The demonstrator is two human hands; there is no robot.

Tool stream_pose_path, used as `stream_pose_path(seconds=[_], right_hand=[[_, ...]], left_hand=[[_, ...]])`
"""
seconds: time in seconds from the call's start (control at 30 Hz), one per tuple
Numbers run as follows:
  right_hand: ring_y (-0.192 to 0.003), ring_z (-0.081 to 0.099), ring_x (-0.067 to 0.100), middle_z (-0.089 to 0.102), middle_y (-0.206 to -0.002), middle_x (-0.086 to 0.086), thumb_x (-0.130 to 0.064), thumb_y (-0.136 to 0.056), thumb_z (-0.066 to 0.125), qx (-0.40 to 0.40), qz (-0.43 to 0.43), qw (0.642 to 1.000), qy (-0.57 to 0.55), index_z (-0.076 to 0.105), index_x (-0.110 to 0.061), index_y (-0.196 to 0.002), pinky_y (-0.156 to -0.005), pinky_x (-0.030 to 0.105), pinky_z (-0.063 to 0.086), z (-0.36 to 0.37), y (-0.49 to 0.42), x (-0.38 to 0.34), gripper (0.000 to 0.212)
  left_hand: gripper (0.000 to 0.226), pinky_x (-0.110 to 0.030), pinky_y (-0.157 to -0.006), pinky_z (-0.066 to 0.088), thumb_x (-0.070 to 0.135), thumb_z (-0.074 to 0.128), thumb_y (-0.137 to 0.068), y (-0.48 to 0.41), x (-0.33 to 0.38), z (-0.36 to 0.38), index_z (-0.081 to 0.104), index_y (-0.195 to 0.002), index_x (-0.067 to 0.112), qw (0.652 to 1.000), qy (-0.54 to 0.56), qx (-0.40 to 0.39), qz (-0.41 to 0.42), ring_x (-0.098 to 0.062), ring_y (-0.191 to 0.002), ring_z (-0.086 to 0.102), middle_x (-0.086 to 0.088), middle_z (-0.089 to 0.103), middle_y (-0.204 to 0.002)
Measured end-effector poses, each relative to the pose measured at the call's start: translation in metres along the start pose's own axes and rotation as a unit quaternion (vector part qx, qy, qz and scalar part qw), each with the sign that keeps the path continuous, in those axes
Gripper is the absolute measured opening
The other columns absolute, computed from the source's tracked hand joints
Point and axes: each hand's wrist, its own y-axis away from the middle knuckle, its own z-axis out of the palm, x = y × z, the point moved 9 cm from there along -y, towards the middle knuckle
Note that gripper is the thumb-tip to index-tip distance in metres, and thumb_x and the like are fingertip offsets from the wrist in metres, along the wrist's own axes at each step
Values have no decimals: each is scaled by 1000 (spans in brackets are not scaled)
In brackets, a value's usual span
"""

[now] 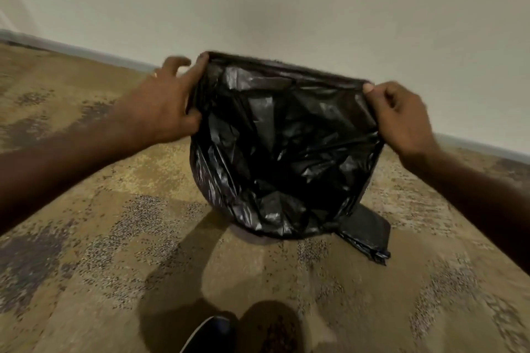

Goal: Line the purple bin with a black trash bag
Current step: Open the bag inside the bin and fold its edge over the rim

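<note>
Holding the black trash bag (286,140) open by its mouth, I have one hand on each side of its rim. My left hand (163,106) grips the left edge, thumb pressed against the plastic on the near side and forefinger stretched up along the rim toward its far corner; the remaining fingers are spread loose behind, and a ring shows on one of them. My right hand (401,114) is closed on the right edge, thumb on top and curled fingers beneath, pinching the plastic. The far rim is pulled taut and straight between the two grips. The bag hangs crumpled and glossy, its lower part draped over the purple bin (252,236), of which only a small dull strip is visible under the near edge. A flap of black plastic (367,232) lies on the patterned carpet (100,238) just right of the bin. The bin stands near a pale wall (286,3). A dark shoe (212,335) shows at the bottom edge.
</note>
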Motion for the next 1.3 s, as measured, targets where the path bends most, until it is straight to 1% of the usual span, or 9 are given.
stream_pose_path(seconds=[0.13, 0.27, 0.4, 0.5, 0.63, 0.9, 1.0, 1.13, 1.3], right_hand=[[-53, 43, 10, 49, -60, -2, -52, -104, 43, 3, -4, 997, 79, 50, -18, -66, -43, 14, 30, 8, 8, 10, 52], [-56, 47, 16, 50, -58, -4, -50, -102, 47, 5, -39, 985, 167, 51, -21, -64, -48, 25, 33, 0, 0, 14, 49], [-74, 58, 24, 63, -80, 6, -46, -101, 54, -22, -5, 977, 210, 72, -11, -93, -63, 27, 36, 4, 0, 28, 40], [-62, 58, 18, 67, -73, 6, -48, -97, 59, -34, 27, 988, 148, 69, -14, -78, -53, 24, 37, -8, 0, 26, 41], [-52, 52, 14, 63, -62, 4, -47, -93, 65, -30, 60, 998, 8, 68, -5, -75, -56, 26, 40, -27, -2, 12, 46], [-51, 60, 15, 65, -74, 7, -30, -94, 69, -131, 215, 961, -114, 67, -12, -81, -50, 24, 50, -11, -11, 7, 22], [-62, 72, 17, 77, -85, 7, -36, -93, 69, -246, 252, 930, -104, 75, -11, -85, -50, 24, 57, -6, 16, 18, 27], [-87, 78, 20, 79, -105, 8, -53, -76, 77, -320, 256, 888, -207, 83, -15, -97, -66, 29, 62, -15, 35, 23, 44], [-93, 74, 13, 77, -102, 0, -31, -83, 77, -223, 143, 870, -416, 72, -18, -109, -83, 25, 59, -29, 4, -12, 30]], left_hand=[[114, -22, -63, 55, 4, 70, -84, 6, -6, 43, -10, -163, 24, 983, 129, -107, -69, -41, -115, 57, -14, 16, -162], [113, -43, -103, 51, -1, 70, -80, -2, -8, 34, 0, -164, 24, 993, 73, -78, -41, -43, -138, 42, -14, 15, -164], [110, -44, -97, 56, -2, 68, -82, -3, -6, 38, 0, -164, 24, 987, 51, -148, -41, -42, -141, 38, -10, 8, -167], [116, -23, -52, 59, 1, 70, -74, 4, -14, 45, 3, -163, 31, 962, 154, -223, -42, -27, -119, 48, 32, 13, -149], [115, -19, -46, 55, 10, 77, -63, 9, -33, 30, 22, -158, 44, 944, 226, -237, -39, -21, -99, 55, 63, 27, -92], [82, -20, -42, 51, -9, 73, -80, -3, -37, 17, 57, -123, 59, 928, 250, -270, -65, -9, -67, 75, 19, 68, -101], [93, -26, -44, 55, 28, 97, -53, 25, -46, 27, 48, -110, 83, 905, 287, -309, -61, -13, -67, 76, 22, 72, -93], [113, -40, -48, 60, 64, 91, -48, 34, -70, 17, 36, -147, 62, 911, 320, -260, -10, -25, -86, 77, 19, 68, -124], [91, -10, -68, 54, 44, 83, -52, 9, -43, -26, 39, -124, 80, 943, 320, -79, 47, 26, -105, 56, 54, 50, -121]])
